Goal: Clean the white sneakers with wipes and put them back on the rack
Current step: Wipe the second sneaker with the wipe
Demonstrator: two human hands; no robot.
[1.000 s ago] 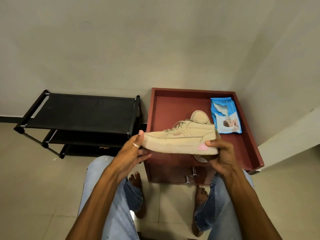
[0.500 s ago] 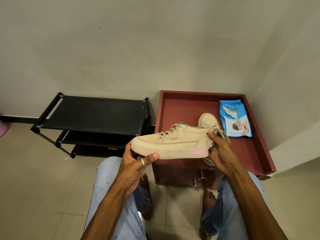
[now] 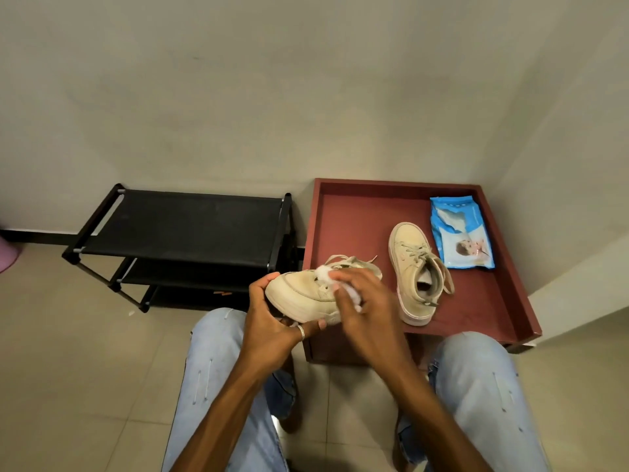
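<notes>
Down at the bottom, two knees in light blue jeans are framing the action, bare feet showing on the tiled floor between them. Just above, the left hand is cupping the held sneaker from underneath, thumb hooking over the toe and a ring showing on one finger, toe pointing left. The right hand is curling its fingers around a crumpled white wipe and pressing it onto the sneaker's upper near the laces, so both hands are closed on something. All of this is hovering over the front left corner of the red-brown cabinet, whose top has a raised rim. Further back on that top, the second sneaker is resting on its sole, toe toward the wall, laces trailing loose. Just beside it to the right, the blue wipes pack is lying flat near the far right corner. Off to the left, the black shoe rack is standing against the wall, its tiers bare apart from a small orange mark down low that is too dim to make out.
</notes>
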